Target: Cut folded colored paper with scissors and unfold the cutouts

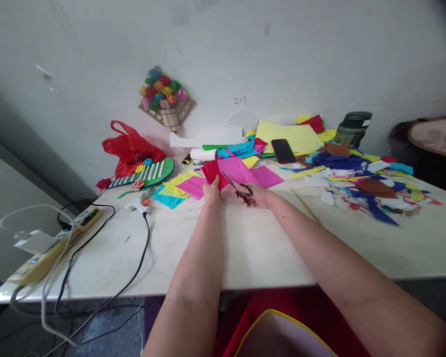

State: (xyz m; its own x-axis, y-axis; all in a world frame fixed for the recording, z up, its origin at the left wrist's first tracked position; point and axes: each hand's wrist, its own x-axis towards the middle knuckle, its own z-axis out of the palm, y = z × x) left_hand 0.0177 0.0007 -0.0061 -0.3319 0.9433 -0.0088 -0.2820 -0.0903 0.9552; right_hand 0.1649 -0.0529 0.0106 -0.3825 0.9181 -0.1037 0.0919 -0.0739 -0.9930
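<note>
My left hand (212,190) is closed on a piece of red crepe paper (212,173), holding it up over the table. In my right hand (259,195) is a pair of black-handled scissors (242,191), fingers wrapped round the loops. The blades point left towards the red paper's right edge; whether they touch it I cannot tell. Just behind both hands lies a large sheet of pink paper (241,171). Left of my left hand are a smaller pink piece (193,187), yellow paper (175,185) and blue paper (169,199).
A hot glue gun (140,202), cables and a power strip (55,244) occupy the left side. Behind them are a green board (159,174) and red plastic bag (128,146). A phone (283,150), paper scraps (375,188) and a green bottle (352,129) lie right.
</note>
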